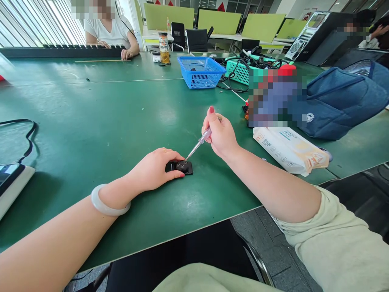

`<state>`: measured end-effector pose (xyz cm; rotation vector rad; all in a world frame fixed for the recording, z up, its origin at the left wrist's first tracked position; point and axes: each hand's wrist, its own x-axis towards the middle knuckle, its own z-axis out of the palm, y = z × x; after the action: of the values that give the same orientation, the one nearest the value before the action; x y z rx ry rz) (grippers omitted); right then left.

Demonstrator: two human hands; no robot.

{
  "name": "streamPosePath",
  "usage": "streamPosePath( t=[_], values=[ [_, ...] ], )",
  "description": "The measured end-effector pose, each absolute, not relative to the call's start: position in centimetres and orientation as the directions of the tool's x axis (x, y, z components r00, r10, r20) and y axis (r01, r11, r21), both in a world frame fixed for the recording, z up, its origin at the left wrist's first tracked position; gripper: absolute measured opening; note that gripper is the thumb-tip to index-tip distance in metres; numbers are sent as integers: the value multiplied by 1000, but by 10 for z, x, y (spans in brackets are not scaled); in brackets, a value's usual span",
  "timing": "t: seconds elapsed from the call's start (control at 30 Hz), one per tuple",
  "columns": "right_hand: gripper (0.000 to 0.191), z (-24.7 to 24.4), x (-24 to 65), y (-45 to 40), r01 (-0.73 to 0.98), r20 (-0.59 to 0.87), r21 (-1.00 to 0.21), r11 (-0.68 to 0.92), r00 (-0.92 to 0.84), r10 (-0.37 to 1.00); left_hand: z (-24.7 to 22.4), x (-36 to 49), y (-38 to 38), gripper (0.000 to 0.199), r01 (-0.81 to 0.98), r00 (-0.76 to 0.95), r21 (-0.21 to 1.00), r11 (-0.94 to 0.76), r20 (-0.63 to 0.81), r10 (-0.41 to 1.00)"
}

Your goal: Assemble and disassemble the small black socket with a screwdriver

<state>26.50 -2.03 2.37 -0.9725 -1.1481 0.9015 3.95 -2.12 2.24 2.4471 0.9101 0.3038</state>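
A small black square part (184, 166) lies flat on the green table (91, 121) near its front edge. My left hand (155, 169) pinches this part from the left side and holds it down; a pale bangle sits on that wrist. My right hand (220, 132) grips a clear-handled screwdriver (199, 143), tilted down to the left. Its metal tip rests on the top of the black part.
A pack of wet wipes (288, 149) lies right of my right hand, with a blue backpack (340, 101) behind it. Further back stand a blue basket (200, 71), a teal basket with cables (240, 71) and a jar (164, 48). Another person (109, 30) sits at the far end. A black cable (27, 138) and a white device (12, 182) lie at the left.
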Motion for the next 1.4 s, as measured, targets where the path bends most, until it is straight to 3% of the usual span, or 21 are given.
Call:
streamPosePath(
  t=[0.5, 0.83, 1.07, 1.4],
  values=[
    [71, 23, 266, -19, -60, 292, -949, 310, 209, 933, 23, 40, -22, 37, 558, 743, 536, -634, 18, 669],
    [64, 28, 268, -25, -12, 373, -927, 375, 82, 924, 22, 40, -21, 36, 556, 751, 519, -650, 22, 660],
    [68, 27, 269, -19, -57, 216, -974, 219, 47, 975, 23, 40, -22, 37, 551, 751, 520, -652, 32, 660],
    [66, 21, 276, -10, -169, -121, -980, -108, 71, 990, 25, 41, -23, 38, 565, 744, 522, -639, 11, 668]
  ],
)
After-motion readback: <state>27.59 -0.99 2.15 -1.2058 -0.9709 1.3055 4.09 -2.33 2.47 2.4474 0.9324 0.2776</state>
